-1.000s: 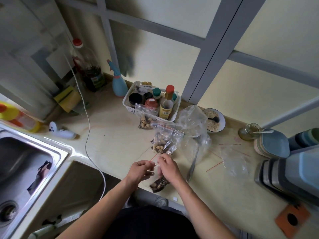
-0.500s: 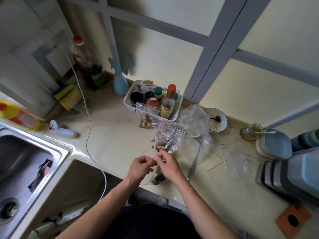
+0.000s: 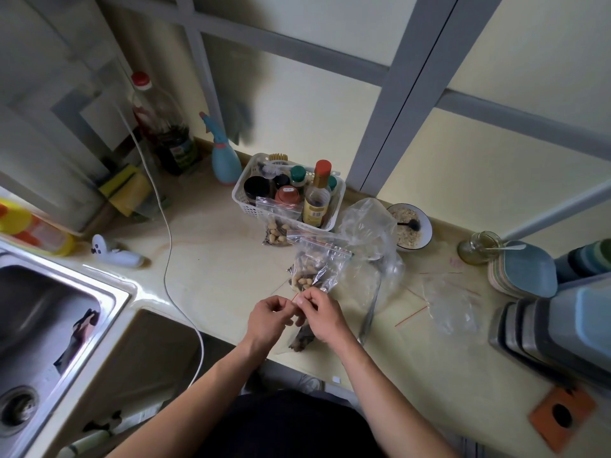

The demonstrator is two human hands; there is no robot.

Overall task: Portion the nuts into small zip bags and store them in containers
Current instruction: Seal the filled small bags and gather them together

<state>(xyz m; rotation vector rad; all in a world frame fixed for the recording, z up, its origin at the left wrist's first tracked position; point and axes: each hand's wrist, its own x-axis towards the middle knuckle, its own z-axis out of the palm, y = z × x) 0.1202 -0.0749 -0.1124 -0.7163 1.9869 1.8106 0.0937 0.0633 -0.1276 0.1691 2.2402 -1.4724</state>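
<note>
Kitchen counter (image 3: 215,266), pale, sink at left. Small zip bag (image 3: 299,340) of nuts at front counter edge, mostly hidden under hands. Left hand (image 3: 267,320) and right hand (image 3: 322,314) touching, both pinched narrow on bag's red zip strip. Step, by judgement: sealing portion. Two filled bags beyond: one (image 3: 317,267) just behind hands, another (image 3: 277,226) against white basket (image 3: 243,200). Empty bags (image 3: 453,305) at right. Next likely: press strip shut along its length, set bag aside; no open storage container clearly seen.

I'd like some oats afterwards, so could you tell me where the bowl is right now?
The bowl sits at the back of the counter by the wall, right of the white basket and just behind the large clear bag.
</note>
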